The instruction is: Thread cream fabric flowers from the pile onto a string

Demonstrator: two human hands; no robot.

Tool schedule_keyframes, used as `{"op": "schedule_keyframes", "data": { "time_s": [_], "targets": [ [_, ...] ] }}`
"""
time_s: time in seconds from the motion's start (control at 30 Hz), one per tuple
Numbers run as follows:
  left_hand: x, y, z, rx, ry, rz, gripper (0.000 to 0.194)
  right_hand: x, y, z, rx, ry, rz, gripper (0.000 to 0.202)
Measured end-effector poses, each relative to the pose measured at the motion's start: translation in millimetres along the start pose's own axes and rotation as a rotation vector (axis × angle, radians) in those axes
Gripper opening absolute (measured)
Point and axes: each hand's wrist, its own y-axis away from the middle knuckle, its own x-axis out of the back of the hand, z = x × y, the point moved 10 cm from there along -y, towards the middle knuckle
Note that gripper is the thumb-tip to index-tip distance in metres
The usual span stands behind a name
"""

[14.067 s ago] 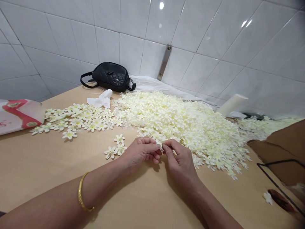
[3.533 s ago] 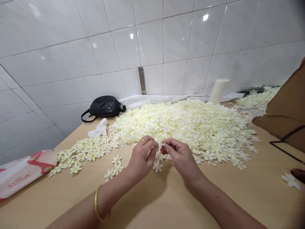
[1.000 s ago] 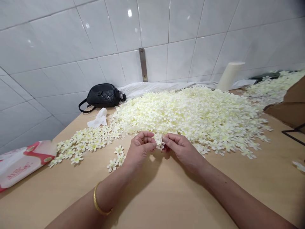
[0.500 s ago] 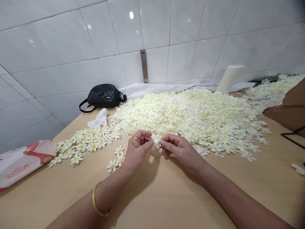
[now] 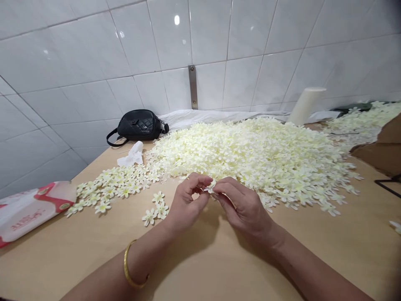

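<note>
One head-worn view (close in) looks forward and down across the table to the tiled wall.

Bright, cool light comes from above. Upper left of the metal bracket, a sharp glare spot marks the glossy wall tiles. Below the bracket, the flower pile is nearly washed out; soft shadows darken the tabletop. Far right of it, corners dim; outer tile lines slant, stretched.
</note>
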Motion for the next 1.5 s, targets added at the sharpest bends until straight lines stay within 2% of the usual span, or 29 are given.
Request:
{"op": "schedule_keyframes", "data": {
  "time_s": [0.07, 0.13, 0.23, 0.3, 0.37, 0.53, 0.7, 0.77, 0.87, 0.93, 1.1, 1.2, 1.27, 1.4, 1.5],
  "targets": [
    [-1.0, 1, 6, -0.056, -0.02, -0.009, 0.02, 0, -1, 0, -0.008, -0.004, -0.011, 0.019],
    [-2.4, 0, 3, -0.022, 0.013, -0.026, 0.013, -1, -2, 7, -0.092, -0.026, -0.027, 0.015],
    [-6.5, 1, -20, 0.214, 0.2, -0.052, 0.004, -3, 1, 29, -0.336, -0.097, -0.058, 0.016],
    [-10.8, 4, -35, 0.371, 0.332, -0.057, 0.009, -7, 6, 42, -0.472, -0.174, -0.081, 0.022],
    [-14.7, 7, -43, 0.459, 0.424, -0.064, 0.013, -10, 9, 50, -0.547, -0.252, -0.086, 0.025],
    [-18.1, 8, -51, 0.514, 0.556, -0.071, 0.015, -18, 15, 61, -0.644, -0.411, -0.091, 0.03],
    [-20.2, 8, -54, 0.523, 0.586, -0.076, 0.016, -33, 17, 61, -0.707, -0.615, -0.154, 0.023],
    [-19.7, 9, -54, 0.519, 0.541, -0.076, 0.018, -28, 17, 63, -0.704, -0.531, -0.122, 0.022],
    [-10.6, 7, -51, 0.488, 0.412, -0.034, 0.019, -17, 15, 60, -0.618, -0.217, -0.07, 0.023],
    [-0.3, 1, -45, 0.443, 0.31, 0.01, 0.019, -20, 13, 52, -0.521, -0.059, -0.113, 0.021],
    [16.9, -29, -20, 0.341, 0.081, 0.033, 0.017, -41, 13, 35, -0.376, 0.027, -0.231, 0.02],
    [27.5, -59, -7, 0.282, -0.055, 0.074, 0.017, -46, 15, 33, -0.375, 0.028, -0.263, 0.02],
    [36.9, -83, 0, 0.233, -0.113, 0.144, 0.016, -46, 15, 32, -0.377, 0.04, -0.275, 0.021],
    [43.8, -129, 0, 0.214, -0.122, 0.204, 0.012, -47, 13, 27, -0.359, 0.077, -0.323, 0.022],
    [42.4, -153, -4, 0.222, -0.125, 0.214, 0.01, -47, 13, 24, -0.349, 0.093, -0.352, 0.023]
  ]
}}
